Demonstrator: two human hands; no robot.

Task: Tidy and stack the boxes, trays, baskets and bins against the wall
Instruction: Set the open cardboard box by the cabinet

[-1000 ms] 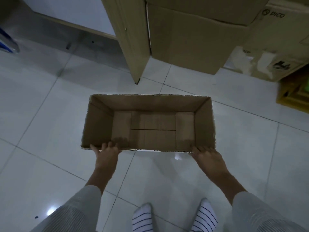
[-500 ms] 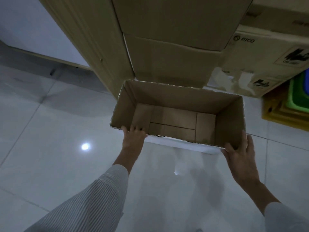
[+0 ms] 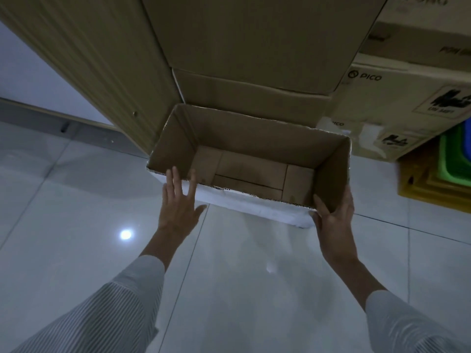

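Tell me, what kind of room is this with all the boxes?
Probably a storeroom or a storage corner. Tall stacked cardboard boxes stand against the wall, colored plastic bins sit nested beside them, and the tiled floor is bare where an open box is being pushed in.

A glossy pale grey tiled floor (image 3: 76, 250) carries an open-topped brown cardboard box with a white outer face (image 3: 254, 159), set close against a stack of large brown cardboard cartons (image 3: 242, 98). To the right, a yellow plastic bin (image 3: 430, 189) sits on the tiles.
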